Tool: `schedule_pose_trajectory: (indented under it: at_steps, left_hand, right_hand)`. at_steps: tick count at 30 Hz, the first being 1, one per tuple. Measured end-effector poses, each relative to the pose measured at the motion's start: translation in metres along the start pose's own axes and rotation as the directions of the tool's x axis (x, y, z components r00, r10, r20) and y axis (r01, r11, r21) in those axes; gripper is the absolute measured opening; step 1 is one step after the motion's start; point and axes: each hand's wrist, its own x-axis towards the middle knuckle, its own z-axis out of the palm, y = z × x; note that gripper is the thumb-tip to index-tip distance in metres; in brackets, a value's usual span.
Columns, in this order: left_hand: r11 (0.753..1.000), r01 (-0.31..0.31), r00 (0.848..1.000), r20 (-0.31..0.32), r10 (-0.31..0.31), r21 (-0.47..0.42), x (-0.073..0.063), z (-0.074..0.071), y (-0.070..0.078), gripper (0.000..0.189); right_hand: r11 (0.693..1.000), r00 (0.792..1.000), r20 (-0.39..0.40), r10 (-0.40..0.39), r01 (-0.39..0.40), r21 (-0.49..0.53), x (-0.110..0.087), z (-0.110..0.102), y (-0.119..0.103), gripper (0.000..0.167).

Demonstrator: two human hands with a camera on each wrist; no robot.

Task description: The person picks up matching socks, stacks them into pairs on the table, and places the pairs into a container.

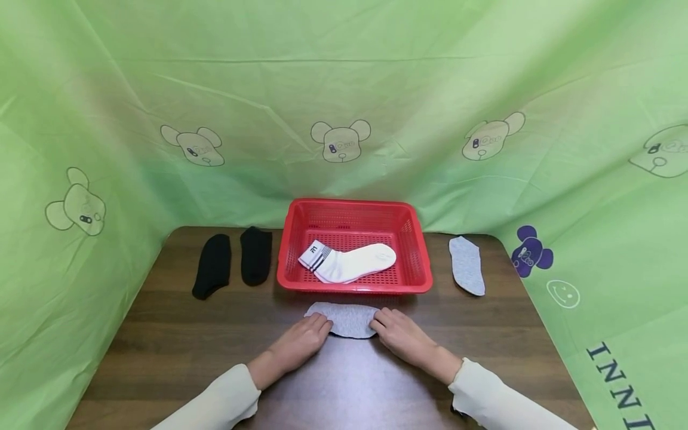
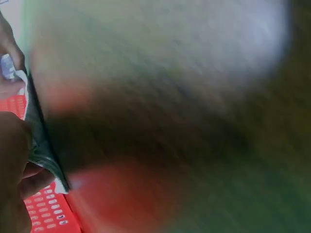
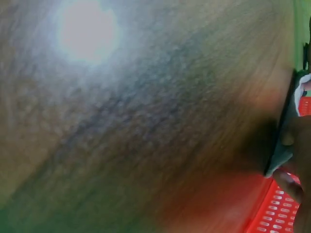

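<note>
Grey sock (image 1: 351, 322), before basket (image 1: 355, 288); left grip (image 1: 302, 340) and right grip (image 1: 404, 337) hold opposite ends, apparently pinched; wrist views blurred.

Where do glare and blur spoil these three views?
Head: mostly clear, with a soft sheen on the table below the held grey sock; left wrist: table heavily blurred, pale glare toward the upper right, smeared red patches beside the basket; right wrist: strong white glare at upper left, table soft and grainy.

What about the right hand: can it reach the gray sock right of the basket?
Probably yes: nothing stands between the right hand and that gray sock, though the hand would first need to release the held sock.
</note>
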Motion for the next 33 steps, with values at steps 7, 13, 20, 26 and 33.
schedule_pose_trajectory:
  at_steps: [7,13,20,26,33]
  left_hand:
    - [0.892,0.253,0.965,0.032,-0.261,-0.374,0.005,-0.022,-0.001,0.027]
    - [0.359,0.593,0.727,0.289,-0.623,-0.721,0.020,-0.043,0.001,0.018]
    - [-0.349,0.586,0.456,0.654,-0.604,-0.732,0.035,-0.044,-0.008,0.025]
    - [-0.555,0.560,0.343,0.782,-0.520,-0.615,0.042,-0.029,-0.007,0.030]
    - [-0.517,0.595,0.327,0.772,-0.544,-0.616,0.042,-0.014,-0.007,0.032]
  right_hand:
    - [0.960,0.982,-0.125,0.142,-0.105,0.261,-0.001,-0.017,0.002,0.020]
    - [0.693,0.872,-0.011,0.489,-0.381,0.612,0.002,-0.038,-0.003,0.015]
    - [0.081,0.618,0.395,0.680,-0.599,0.797,0.014,-0.048,0.001,0.021]
    - [-0.247,0.430,0.574,0.697,-0.607,0.755,0.023,-0.035,0.003,0.027]
    - [-0.252,0.369,0.570,0.735,-0.631,0.733,0.022,-0.013,0.006,0.020]
